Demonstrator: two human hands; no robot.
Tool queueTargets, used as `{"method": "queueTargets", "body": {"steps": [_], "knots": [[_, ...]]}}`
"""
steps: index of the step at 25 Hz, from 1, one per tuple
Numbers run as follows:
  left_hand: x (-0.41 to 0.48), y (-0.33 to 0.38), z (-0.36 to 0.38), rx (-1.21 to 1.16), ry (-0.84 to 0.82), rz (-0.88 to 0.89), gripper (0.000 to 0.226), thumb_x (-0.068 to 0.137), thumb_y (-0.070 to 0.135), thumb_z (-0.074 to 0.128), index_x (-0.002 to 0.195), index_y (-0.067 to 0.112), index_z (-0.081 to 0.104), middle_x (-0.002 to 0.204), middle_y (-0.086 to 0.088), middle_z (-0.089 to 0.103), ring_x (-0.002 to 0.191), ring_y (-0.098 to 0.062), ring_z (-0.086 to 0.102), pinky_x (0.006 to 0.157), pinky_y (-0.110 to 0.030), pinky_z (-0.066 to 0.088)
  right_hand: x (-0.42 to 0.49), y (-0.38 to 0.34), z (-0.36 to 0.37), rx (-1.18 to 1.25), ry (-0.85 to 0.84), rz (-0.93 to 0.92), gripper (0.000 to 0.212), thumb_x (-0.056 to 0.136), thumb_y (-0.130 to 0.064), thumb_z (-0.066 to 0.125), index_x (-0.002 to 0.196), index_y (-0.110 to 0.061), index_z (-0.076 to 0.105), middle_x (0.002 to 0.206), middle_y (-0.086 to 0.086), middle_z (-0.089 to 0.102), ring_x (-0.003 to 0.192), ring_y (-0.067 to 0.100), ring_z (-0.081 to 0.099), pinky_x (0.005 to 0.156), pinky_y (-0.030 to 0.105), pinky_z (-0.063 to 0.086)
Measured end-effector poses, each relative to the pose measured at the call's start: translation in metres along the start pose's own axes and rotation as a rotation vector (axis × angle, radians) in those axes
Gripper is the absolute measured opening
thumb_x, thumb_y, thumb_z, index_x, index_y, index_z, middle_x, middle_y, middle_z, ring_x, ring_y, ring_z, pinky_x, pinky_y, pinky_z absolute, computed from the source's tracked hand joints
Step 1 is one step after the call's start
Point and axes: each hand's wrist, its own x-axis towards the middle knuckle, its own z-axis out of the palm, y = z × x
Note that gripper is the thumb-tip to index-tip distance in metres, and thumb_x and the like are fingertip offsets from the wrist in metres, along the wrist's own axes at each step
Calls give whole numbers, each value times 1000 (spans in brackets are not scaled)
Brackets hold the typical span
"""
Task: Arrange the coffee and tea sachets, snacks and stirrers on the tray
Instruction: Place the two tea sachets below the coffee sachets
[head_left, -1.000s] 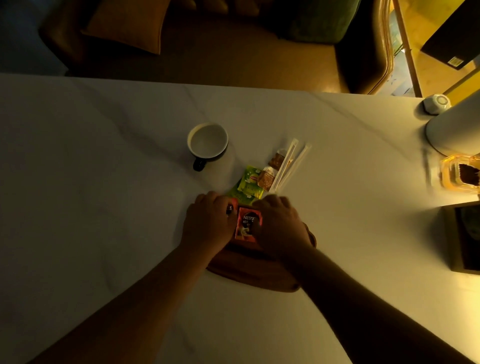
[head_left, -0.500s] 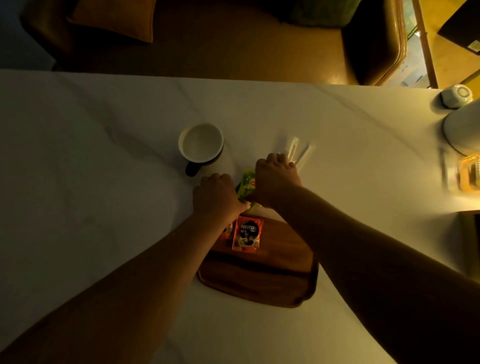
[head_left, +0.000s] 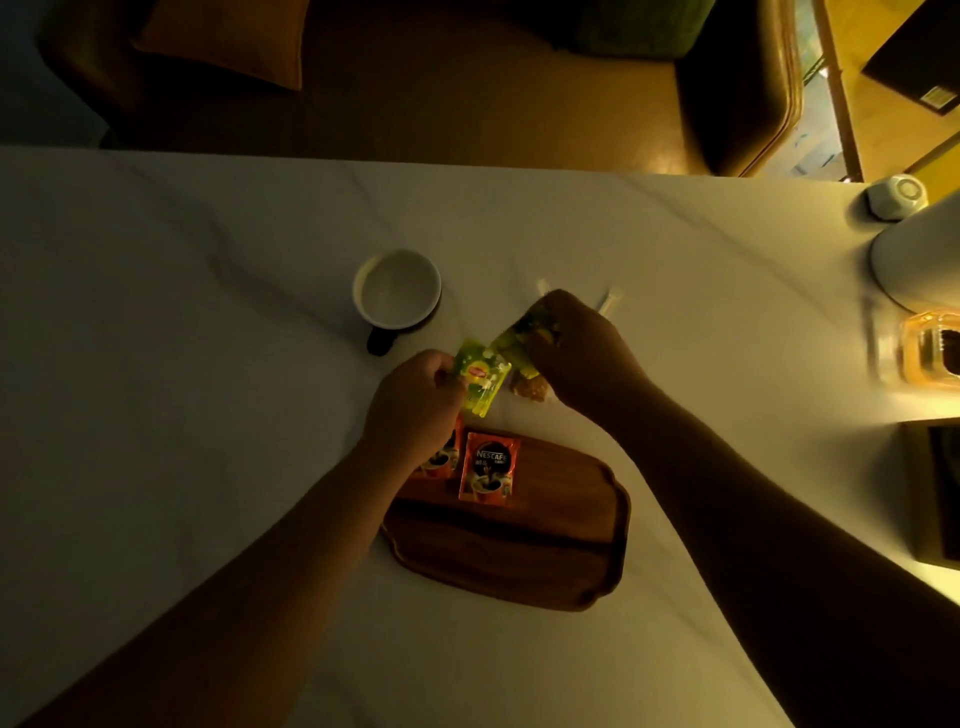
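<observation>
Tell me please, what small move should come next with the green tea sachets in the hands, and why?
Probably lower the left hand and lay its green tea sachet on the wooden tray, beside the red Nescafe sachet. Two coffee sachets already lie at the tray's far edge, the space to their right looks free, and the right hand holds a second green sachet off the tray.
</observation>
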Motion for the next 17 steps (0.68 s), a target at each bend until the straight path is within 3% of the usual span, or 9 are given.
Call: {"method": "queueTargets", "body": {"steps": [3,5,7,8,11,13,15,17], "knots": [[-36,-18,-10,-208,-17,-139,8,88,38,61,91,32,66,76,6,71,63,-6,68,56,-28,52,-42,10,-6,142,-9,158,21,93,-23,68,108,-28,54,88,-11,61,65,6,66,42,13,49],[-64,-38,-11,-369,-59,-232,1,88,32,68,88,33,67,83,4,75,67,-8,73,64,-31,59,-76,19,3,213,-113,301,27,86,-21,76,103,-29,55,92,-5,65,72,15,71,52,25,60],[-91,-58,-7,-439,-74,-309,7,89,24,71,84,28,68,81,-2,75,65,-14,73,66,-37,61,-105,26,21,131,-249,371,25,84,-19,77,93,-34,58,92,-2,67,78,18,70,65,36,63],[-102,-67,-5,-429,-81,-334,8,88,23,72,81,25,68,74,-1,74,62,-15,72,64,-38,60,-116,29,32,96,-307,375,24,85,-19,75,92,-36,60,90,-4,67,78,15,69,65,33,62],[-125,-86,1,-257,-119,-289,14,87,33,72,79,23,69,58,3,69,50,-7,63,51,-28,52,-137,33,65,31,-371,339,20,90,-23,72,109,-28,68,80,-16,59,69,0,60,46,11,45],[-128,-88,4,-117,-102,-238,20,85,43,71,81,23,67,62,3,68,55,-8,64,51,-28,50,-141,32,81,32,-358,328,29,91,-26,72,119,-27,65,83,-18,59,69,-2,59,40,8,42],[-126,-87,4,61,-39,-175,24,84,50,70,80,29,60,67,10,63,61,-5,61,52,-27,45,-143,30,90,11,-330,310,36,92,-27,71,127,-31,60,97,-13,65,75,1,63,44,10,46],[-125,-88,3,195,2,-118,28,81,57,69,79,33,55,67,14,58,61,-2,56,50,-25,39,-147,30,94,-120,-279,215,43,90,-31,72,130,-34,56,115,-6,65,92,8,63,60,16,52]]}}
